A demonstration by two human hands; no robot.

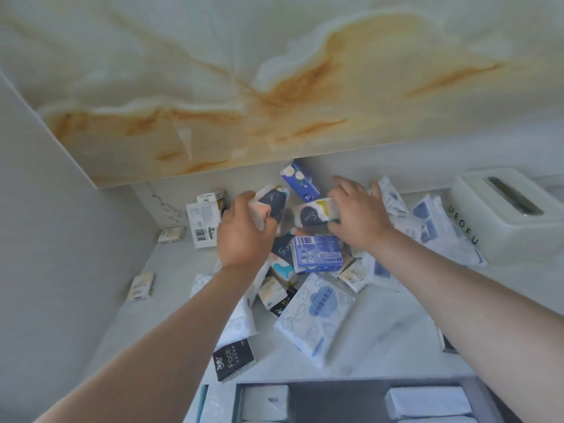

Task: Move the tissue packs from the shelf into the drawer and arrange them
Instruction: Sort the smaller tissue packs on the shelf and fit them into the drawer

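Many small tissue packs lie scattered on a pale marble shelf (396, 325). My left hand (244, 233) grips a dark-and-peach pack (270, 203) lifted off the pile. My right hand (360, 215) holds a similar dark oval-print pack (311, 213) at the back of the pile. Below them lie a blue barcode pack (317, 253), a large white pack with blue clouds (317, 312) and a black "Face" pack (233, 358). The open drawer (335, 398) shows at the bottom edge, with white packs (427, 401) inside.
A white tissue box (512, 215) lettered UEOFU stands at the right of the shelf. A marble-patterned cabinet underside (244, 87) overhangs the shelf. A plain wall (61, 239) closes the left side. Loose packs (203, 219) lean against the back wall at left.
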